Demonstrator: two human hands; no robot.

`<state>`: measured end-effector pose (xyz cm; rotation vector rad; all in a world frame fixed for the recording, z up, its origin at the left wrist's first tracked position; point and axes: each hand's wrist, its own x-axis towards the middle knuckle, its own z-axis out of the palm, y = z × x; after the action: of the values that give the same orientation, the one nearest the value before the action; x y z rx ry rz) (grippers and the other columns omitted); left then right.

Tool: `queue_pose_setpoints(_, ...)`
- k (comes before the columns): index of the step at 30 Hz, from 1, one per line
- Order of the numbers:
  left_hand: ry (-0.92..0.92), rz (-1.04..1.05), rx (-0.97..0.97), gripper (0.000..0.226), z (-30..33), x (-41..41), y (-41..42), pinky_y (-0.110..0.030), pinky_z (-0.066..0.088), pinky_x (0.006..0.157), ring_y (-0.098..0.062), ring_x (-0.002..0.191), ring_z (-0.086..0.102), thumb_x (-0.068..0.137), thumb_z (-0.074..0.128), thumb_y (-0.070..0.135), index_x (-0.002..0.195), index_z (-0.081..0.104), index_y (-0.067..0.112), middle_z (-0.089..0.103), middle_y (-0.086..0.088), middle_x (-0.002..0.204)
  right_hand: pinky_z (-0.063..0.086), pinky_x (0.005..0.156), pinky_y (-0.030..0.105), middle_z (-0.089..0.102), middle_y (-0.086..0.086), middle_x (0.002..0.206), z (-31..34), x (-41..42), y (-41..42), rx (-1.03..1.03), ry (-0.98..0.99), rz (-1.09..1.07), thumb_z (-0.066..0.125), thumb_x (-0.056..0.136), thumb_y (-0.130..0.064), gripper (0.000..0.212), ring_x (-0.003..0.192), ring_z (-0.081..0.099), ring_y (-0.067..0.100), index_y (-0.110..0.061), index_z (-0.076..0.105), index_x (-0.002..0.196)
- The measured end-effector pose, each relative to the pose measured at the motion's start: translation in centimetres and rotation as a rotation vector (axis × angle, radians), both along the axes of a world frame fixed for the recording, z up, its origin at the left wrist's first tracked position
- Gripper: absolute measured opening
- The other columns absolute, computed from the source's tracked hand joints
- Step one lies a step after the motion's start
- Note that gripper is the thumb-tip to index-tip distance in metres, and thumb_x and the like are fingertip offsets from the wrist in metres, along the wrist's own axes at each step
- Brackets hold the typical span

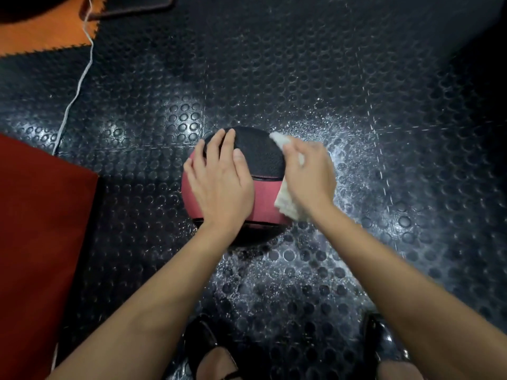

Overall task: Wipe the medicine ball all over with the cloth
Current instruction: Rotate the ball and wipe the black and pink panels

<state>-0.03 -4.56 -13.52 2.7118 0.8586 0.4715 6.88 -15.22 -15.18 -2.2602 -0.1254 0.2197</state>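
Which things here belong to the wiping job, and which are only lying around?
Job: ball, cloth, left hand resting flat on the ball, right hand pressing the cloth on it.
Lying about: red mat, orange tile, white cord.

One ball (267,160); one cloth (286,200); two hands (219,182) (310,171)

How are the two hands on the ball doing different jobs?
The left hand lies bare and flat on top of the medicine ball, fingers straight and spread. The right hand presses a white cloth against the ball's right side, so cloth lies between that hand and the ball. The left hand looks sharp; the right hand looks blurred. Both hands rest on the same ball, which sits on the studded floor.
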Motion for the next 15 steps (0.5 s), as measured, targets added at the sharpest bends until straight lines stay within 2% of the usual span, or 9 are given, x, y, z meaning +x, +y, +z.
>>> queue_pose_setpoints(1, -0.004, 0.009, 0.006, 0.059, 0.0, 0.1, -0.2, -0.046, 0.024, 0.114, -0.025, 0.139, 0.034, 0.096, 0.016, 0.038, 0.143, 0.048, 0.02, 0.047, 0.003, 0.147, 0.034, 0.064, 0.02, 0.051, -0.009, 0.111, -0.1, 1.1, 0.1, 0.007, 0.102, -0.056, 0.041, 0.098, -0.044, 0.033, 0.098, 0.05, 0.011, -0.035, 0.06, 0.124)
queue_pose_setpoints(2, -0.008, 0.013, 0.011, 0.059, 0.0, 0.2, -0.3, -0.047, 0.025, 0.112, -0.026, 0.138, 0.036, 0.096, 0.017, 0.037, 0.142, 0.049, 0.019, 0.049, 0.002, 0.146, 0.034, 0.064, 0.021, 0.053, -0.008, 0.112, -0.1, 1.4, 0.2, 0.002, 0.11, -0.077, 0.041, 0.098, -0.044, 0.033, 0.097, 0.051, 0.011, -0.037, 0.059, 0.124)
queue_pose_setpoints(7, -0.019, 0.024, -0.047, 0.058, 0.2, 0.4, 0.7, -0.043, 0.021, 0.114, -0.023, 0.139, 0.034, 0.097, 0.018, 0.036, 0.143, 0.047, 0.019, 0.046, 0.003, 0.148, 0.027, 0.064, 0.011, 0.043, -0.009, 0.114, 1.5, -4.5, 0.2, -0.048, -0.292, 0.169, 0.041, 0.098, -0.044, 0.033, 0.099, 0.036, 0.007, -0.041, 0.056, 0.127)
queue_pose_setpoints(8, -0.02, 0.022, -0.046, 0.056, 0.2, 0.2, 0.6, -0.043, 0.021, 0.114, -0.023, 0.139, 0.033, 0.097, 0.019, 0.036, 0.143, 0.047, 0.019, 0.046, 0.003, 0.148, 0.031, 0.065, 0.014, 0.044, -0.009, 0.113, 1.1, -4.1, 0.2, -0.033, -0.272, 0.149, 0.042, 0.098, -0.043, 0.033, 0.1, 0.038, 0.008, -0.04, 0.057, 0.127)
queue_pose_setpoints(10, -0.016, 0.017, -0.019, 0.056, 0.1, -0.2, 0.2, -0.044, 0.022, 0.113, -0.024, 0.138, 0.034, 0.097, 0.02, 0.036, 0.142, 0.048, 0.019, 0.047, 0.003, 0.147, 0.036, 0.067, 0.023, 0.047, -0.008, 0.108, 0.0, -1.7, 0.2, 0.014, -0.093, 0.007, 0.042, 0.098, -0.043, 0.032, 0.101, 0.046, 0.013, -0.036, 0.06, 0.124)
queue_pose_setpoints(12, -0.012, 0.02, -0.001, 0.058, 0.0, 0.3, -0.1, -0.045, 0.024, 0.112, -0.026, 0.137, 0.036, 0.096, 0.018, 0.037, 0.141, 0.049, 0.019, 0.048, 0.002, 0.146, 0.033, 0.065, 0.024, 0.049, -0.008, 0.103, -0.3, -0.1, 0.2, 0.021, 0.024, -0.08, 0.039, 0.098, -0.044, 0.034, 0.101, 0.05, 0.015, -0.035, 0.06, 0.123)
queue_pose_setpoints(13, -0.003, 0.026, 0.001, 0.06, 0.0, 0.6, -0.2, -0.046, 0.024, 0.111, -0.026, 0.137, 0.036, 0.095, 0.017, 0.038, 0.141, 0.049, 0.019, 0.048, 0.002, 0.146, 0.031, 0.063, 0.021, 0.047, -0.01, 0.104, 0.1, -0.5, 0.2, 0.007, 0.012, -0.071, 0.039, 0.098, -0.044, 0.034, 0.101, 0.048, 0.013, -0.037, 0.058, 0.125)
queue_pose_setpoints(15, 0.014, 0.034, -0.006, 0.062, 0.1, 1.2, 0.0, -0.046, 0.023, 0.111, -0.025, 0.137, 0.035, 0.094, 0.014, 0.039, 0.142, 0.049, 0.02, 0.048, 0.003, 0.146, 0.025, 0.063, 0.011, 0.04, -0.011, 0.109, 1.2, -3.1, 0.1, -0.027, -0.174, 0.037, 0.041, 0.098, -0.043, 0.034, 0.099, 0.038, 0.006, -0.039, 0.055, 0.128)
